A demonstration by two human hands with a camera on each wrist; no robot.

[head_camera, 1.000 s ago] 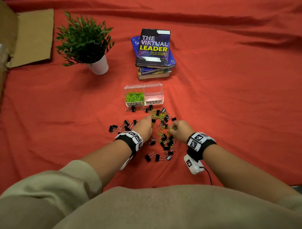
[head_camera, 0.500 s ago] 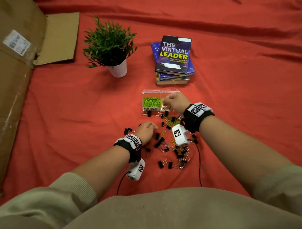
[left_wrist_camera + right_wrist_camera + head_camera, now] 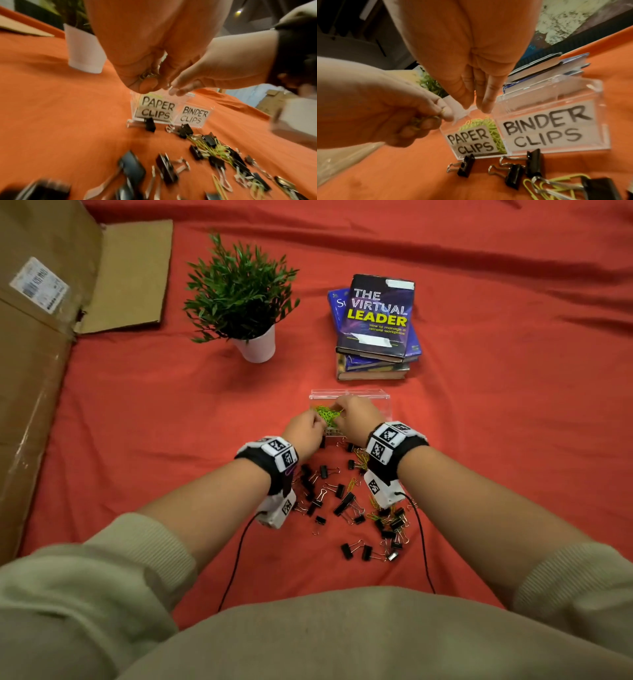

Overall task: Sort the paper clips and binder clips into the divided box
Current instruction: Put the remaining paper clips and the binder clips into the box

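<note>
Head view: the left hand (image 3: 305, 433), which half a second ago was down among the scattered binder clips (image 3: 346, 501), has come up to the clear divided box (image 3: 380, 400) and now meets the right hand (image 3: 356, 416) over the left compartment, where green paper clips (image 3: 327, 416) lie heaped. The surface is a red cloth (image 3: 513, 440).

Left wrist view: the left hand (image 3: 142, 65) has its fingers curled round a small bunch of paper clips above the "PAPER CLIPS" label (image 3: 157, 110).

Right wrist view: the right hand (image 3: 474, 75) hangs over that compartment, fingers straight and together, holding nothing; the "BINDER CLIPS" compartment (image 3: 551, 121) looks bare.
</note>
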